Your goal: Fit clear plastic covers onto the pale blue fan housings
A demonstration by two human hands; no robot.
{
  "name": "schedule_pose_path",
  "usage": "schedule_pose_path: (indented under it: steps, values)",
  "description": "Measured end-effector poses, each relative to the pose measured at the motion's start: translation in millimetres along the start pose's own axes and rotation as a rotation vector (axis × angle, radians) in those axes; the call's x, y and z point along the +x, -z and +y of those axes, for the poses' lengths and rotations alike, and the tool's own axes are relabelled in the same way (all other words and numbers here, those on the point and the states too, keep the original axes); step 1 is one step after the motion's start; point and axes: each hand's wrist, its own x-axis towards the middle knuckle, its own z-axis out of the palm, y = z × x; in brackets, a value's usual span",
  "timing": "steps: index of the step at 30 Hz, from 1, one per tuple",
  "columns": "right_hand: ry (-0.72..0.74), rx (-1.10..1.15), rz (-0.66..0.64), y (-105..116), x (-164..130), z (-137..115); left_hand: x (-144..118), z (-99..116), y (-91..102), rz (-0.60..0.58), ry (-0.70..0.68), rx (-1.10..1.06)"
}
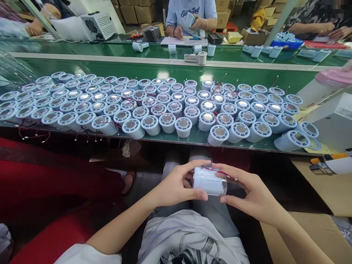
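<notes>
Above my lap, both hands hold a light-blue cylindrical housing point(207, 181) lying on its side. My left hand point(181, 183) wraps its left end, thumb below and fingers on top. At the other end, my right hand point(246, 187) grips a clear plastic cover point(224, 186) around the housing's right end. Thin red and dark wires point(224, 173) with a small white connector run along the top toward my right fingers. Past my hands, many similar blue housings point(183, 127) with round metallic discs on top stand in rows on the green bench point(196, 138).
At right are a pink-lidded container point(327, 82), a grey box point(330, 117) and cardboard point(308, 234) below. A yellow-and-black tool point(327, 161) hangs near the bench edge. Across the bench, a person point(191, 18) holds a blue housing. A red-clad person's leg point(55, 172) is at left.
</notes>
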Motion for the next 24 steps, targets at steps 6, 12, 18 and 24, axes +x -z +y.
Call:
schedule_pose_path:
  steps: [6, 12, 18, 24]
  values:
    - [-0.080, 0.167, -0.051, 4.7, -2.4, -7.1, -5.7, 7.9, 0.0, -0.007, -0.129, 0.113]
    - [-0.176, 0.302, -0.067, 4.8, -4.3, -9.8, -9.6, 13.1, 1.0, -0.028, -0.177, 0.216]
    - [-0.312, 0.496, -0.075, 3.5, -4.1, -8.8, -11.3, 13.5, 2.7, -0.037, -0.235, 0.297]
    - [-0.393, 0.586, -0.064, 1.6, -1.7, -6.9, -11.5, 13.2, 3.5, -0.045, -0.249, 0.326]
